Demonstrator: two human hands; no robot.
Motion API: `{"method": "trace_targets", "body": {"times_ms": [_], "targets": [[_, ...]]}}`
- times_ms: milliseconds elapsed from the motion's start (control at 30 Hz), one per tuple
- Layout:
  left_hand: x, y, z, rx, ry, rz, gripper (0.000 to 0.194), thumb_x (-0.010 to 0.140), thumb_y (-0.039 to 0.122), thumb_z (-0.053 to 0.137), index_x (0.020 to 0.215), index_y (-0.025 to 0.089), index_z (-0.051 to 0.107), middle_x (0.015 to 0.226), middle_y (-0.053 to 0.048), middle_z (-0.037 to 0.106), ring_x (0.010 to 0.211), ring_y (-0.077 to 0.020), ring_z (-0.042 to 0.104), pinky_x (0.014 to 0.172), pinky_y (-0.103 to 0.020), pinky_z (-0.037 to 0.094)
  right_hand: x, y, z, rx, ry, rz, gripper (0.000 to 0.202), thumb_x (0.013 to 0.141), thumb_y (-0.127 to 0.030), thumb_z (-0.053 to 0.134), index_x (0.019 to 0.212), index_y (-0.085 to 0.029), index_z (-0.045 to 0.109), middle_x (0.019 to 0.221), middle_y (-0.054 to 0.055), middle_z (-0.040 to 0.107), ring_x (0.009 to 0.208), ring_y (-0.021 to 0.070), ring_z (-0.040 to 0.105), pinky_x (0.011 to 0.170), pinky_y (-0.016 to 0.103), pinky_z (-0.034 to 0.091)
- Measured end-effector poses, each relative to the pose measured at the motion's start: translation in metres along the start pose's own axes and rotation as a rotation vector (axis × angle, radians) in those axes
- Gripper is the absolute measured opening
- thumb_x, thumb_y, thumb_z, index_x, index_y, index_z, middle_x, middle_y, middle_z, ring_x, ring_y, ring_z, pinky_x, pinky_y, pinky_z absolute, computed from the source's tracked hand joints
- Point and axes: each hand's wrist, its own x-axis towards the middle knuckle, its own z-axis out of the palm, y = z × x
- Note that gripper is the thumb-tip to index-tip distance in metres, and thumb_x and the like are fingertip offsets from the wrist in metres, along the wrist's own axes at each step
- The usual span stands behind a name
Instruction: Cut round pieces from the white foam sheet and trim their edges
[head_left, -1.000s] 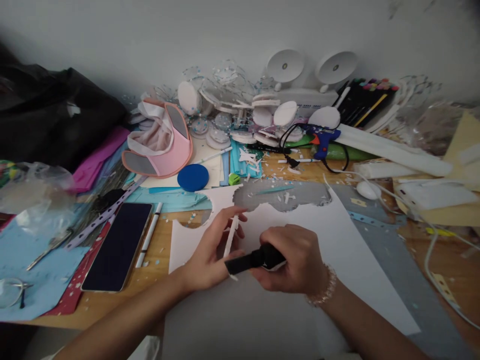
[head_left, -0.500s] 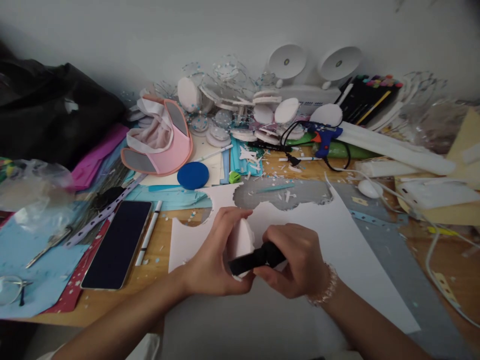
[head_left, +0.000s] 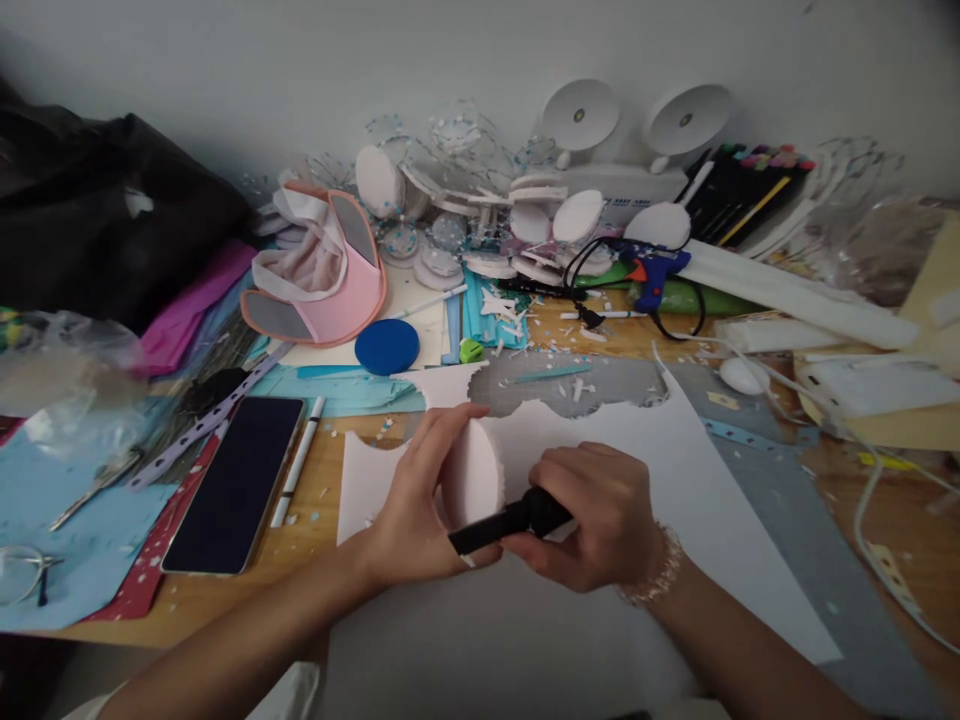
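The left hand (head_left: pixel 409 525) grasps the white, round, thick disc (head_left: pixel 472 470) by its rim above the white cut-out sheet (head_left: pixel 720 530), its visible long axis pointing away from the body, while the right hand (head_left: pixel 600 520) clenches the black flat-bladed tool (head_left: pixel 493 527), angled leftward across the disc's near end.

On the wooden counter (head_left: pixel 195 602) to my left, I see a dark phone (head_left: pixel 234 485) with a white pen (head_left: pixel 298 462) just beside it. Glasses (head_left: pixel 21 575) sit on blue sheets (head_left: pixel 105 540). Farther back I see a big black bag (head_left: pixel 97 220), and a pink cap (head_left: pixel 341 305) with a round blue thing (head_left: pixel 387 346) close by. A white cord (head_left: pixel 857 515) bends along on my right.
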Motion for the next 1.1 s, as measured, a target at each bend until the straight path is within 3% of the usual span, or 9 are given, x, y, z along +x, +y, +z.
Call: {"method": "trace_targets", "body": {"times_ms": [167,267,433,700,933,1100], "targets": [[0.0020,0.0017,-0.0005,-0.035,-0.101,-0.108,0.081,0.060,0.039,0.072,0.132,0.024,0.038,0.119,-0.010,0.049,0.103,-0.0288,0.048,0.090,-0.046,0.040,0.0005,-0.0019,0.0005,0.000,-0.007,-0.008,0.047,0.087,-0.056,0.043,0.057,-0.020,0.047,0.048,-0.002,0.043,0.044,0.0117,0.037,0.048,0.030,0.026],[0.0019,0.0017,0.0012,-0.067,-0.116,-0.138,0.080,0.057,0.034,0.071,0.130,0.023,0.040,0.119,-0.010,0.050,0.104,-0.0290,0.048,0.091,-0.047,0.040,0.0007,-0.0016,0.0003,0.001,-0.003,-0.006,0.047,0.087,-0.056,0.043,0.057,-0.020,0.046,0.048,-0.001,0.044,0.044,0.0116,0.037,0.048,0.030,0.026],[-0.0003,0.0031,0.0051,-0.167,-0.136,-0.159,0.077,0.054,0.018,0.057,0.129,0.021,0.041,0.119,-0.011,0.050,0.108,-0.0287,0.048,0.093,-0.046,0.041,0.0013,0.0012,-0.0014,-0.001,0.017,0.011,0.046,0.087,-0.056,0.045,0.058,-0.019,0.048,0.048,0.000,0.047,0.044,0.0120,0.039,0.048,0.029,0.027],[-0.0006,-0.0015,0.0032,-0.183,-0.167,-0.150,0.082,0.053,0.023,0.065,0.130,0.022,0.040,0.120,-0.010,0.048,0.107,-0.0288,0.048,0.090,-0.044,0.044,-0.0011,-0.0006,0.0012,0.018,-0.016,0.011,0.049,0.087,-0.058,0.042,0.058,-0.019,0.048,0.047,-0.001,0.044,0.044,0.0117,0.037,0.049,0.030,0.025],[-0.0049,0.0000,0.0048,-0.214,-0.161,-0.192,0.081,0.057,0.011,0.059,0.133,0.024,0.036,0.115,-0.008,0.047,0.097,-0.0218,0.049,0.084,-0.035,0.046,-0.0021,0.0051,-0.0002,0.037,-0.019,0.039,0.046,0.085,-0.056,0.046,0.059,-0.019,0.049,0.049,-0.002,0.046,0.044,0.0115,0.039,0.050,0.029,0.026],[-0.0026,-0.0018,0.0049,-0.215,-0.197,-0.141,0.084,0.052,0.015,0.060,0.132,0.022,0.038,0.116,-0.009,0.048,0.104,-0.0266,0.048,0.092,-0.043,0.044,-0.0016,-0.0009,0.0007,0.045,-0.018,0.033,0.048,0.086,-0.058,0.043,0.059,-0.019,0.048,0.048,-0.002,0.044,0.044,0.0116,0.038,0.050,0.029,0.025]]}}
